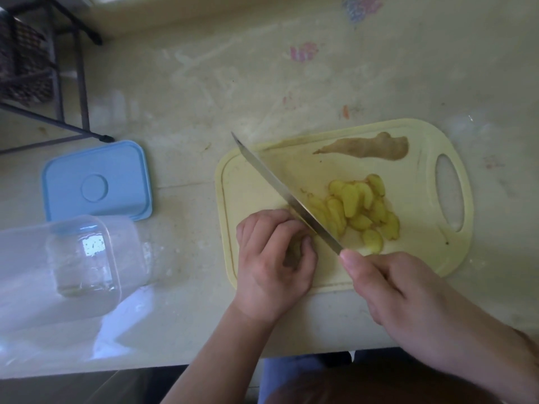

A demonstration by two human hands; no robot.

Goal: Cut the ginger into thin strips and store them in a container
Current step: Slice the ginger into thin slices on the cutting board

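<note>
On the yellow cutting board (253, 182), the left hand (274, 258) pins a ginger piece (294, 249) while the right hand (388, 287) grips the knife (287, 193); slices (361, 208) lie right of the blade. Slicing appears underway; strips next, then the clear container (58, 266) left of the board.

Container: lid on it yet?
No. The blue lid lies flat on the table behind the clear container, which is open and holds no ginger.

Knife (287, 196) against ginger slices (360, 209)
</note>
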